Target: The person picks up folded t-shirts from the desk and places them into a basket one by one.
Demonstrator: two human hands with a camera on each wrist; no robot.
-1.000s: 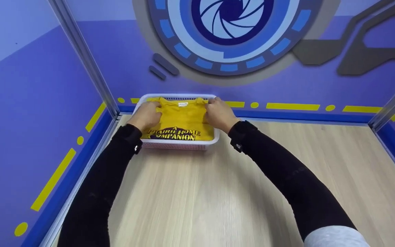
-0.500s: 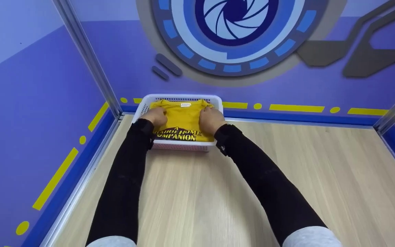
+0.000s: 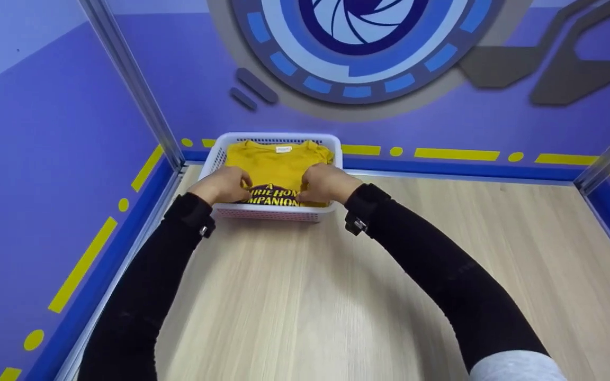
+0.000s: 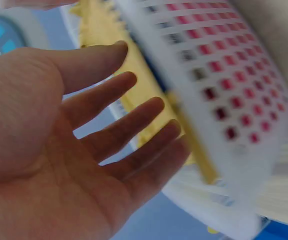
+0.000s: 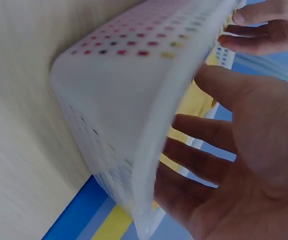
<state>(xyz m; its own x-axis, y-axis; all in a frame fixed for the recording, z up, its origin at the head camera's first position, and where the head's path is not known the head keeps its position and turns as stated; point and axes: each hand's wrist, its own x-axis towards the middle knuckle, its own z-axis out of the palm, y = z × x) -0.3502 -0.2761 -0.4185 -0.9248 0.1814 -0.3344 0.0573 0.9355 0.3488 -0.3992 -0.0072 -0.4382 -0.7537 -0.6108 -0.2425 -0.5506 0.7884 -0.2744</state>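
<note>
A folded yellow T-shirt [image 3: 276, 164] with a white neck label and dark printed lettering lies in a white plastic basket [image 3: 267, 208] with perforated walls. My left hand [image 3: 224, 183] is over the basket's left side, its fingertips at the shirt's printed part. In the left wrist view its fingers [image 4: 129, 125] are spread and nearly straight. Across from it, my right hand [image 3: 327, 183] is over the right side. The right wrist view shows its fingers [image 5: 199, 155] extended past the basket rim beside the shirt. Whether the fingertips press on the cloth is hard to tell.
The basket stands on a wood-grain tabletop [image 3: 305, 286], close to the back wall [image 3: 442, 127] and left corner. A blue panel [image 3: 45, 174] with a metal post [image 3: 135, 84] bounds the left. Red or pink material shows through the basket's front holes.
Both hands have come away from the shirt's upper side parts and moved toward the basket's front, over the lettering. Their fingers have loosened. Basket and shirt stay in place.
</note>
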